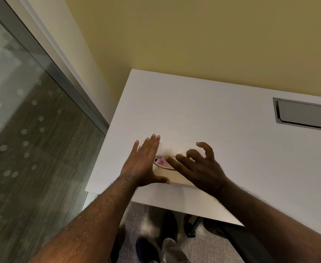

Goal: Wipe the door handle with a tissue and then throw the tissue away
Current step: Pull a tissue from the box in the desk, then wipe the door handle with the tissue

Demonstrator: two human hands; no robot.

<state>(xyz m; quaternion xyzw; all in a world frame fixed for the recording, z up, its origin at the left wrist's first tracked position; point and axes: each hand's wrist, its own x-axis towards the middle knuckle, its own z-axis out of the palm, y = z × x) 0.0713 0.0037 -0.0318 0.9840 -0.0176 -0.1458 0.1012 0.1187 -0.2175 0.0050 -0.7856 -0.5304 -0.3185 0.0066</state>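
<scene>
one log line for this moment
stage: getting tissue | left hand: flat on tissue box | right hand: fingers at box opening | tissue: not out yet

Both forearms are bare to the frame edge, with no sleeves, and fine hair shows along them. The left hand (143, 162) and right hand (199, 168) carry no rings, watch or gloves. At six o'clock a light trouser leg (172, 250) ends beside a dark shoe (146, 248).
</scene>
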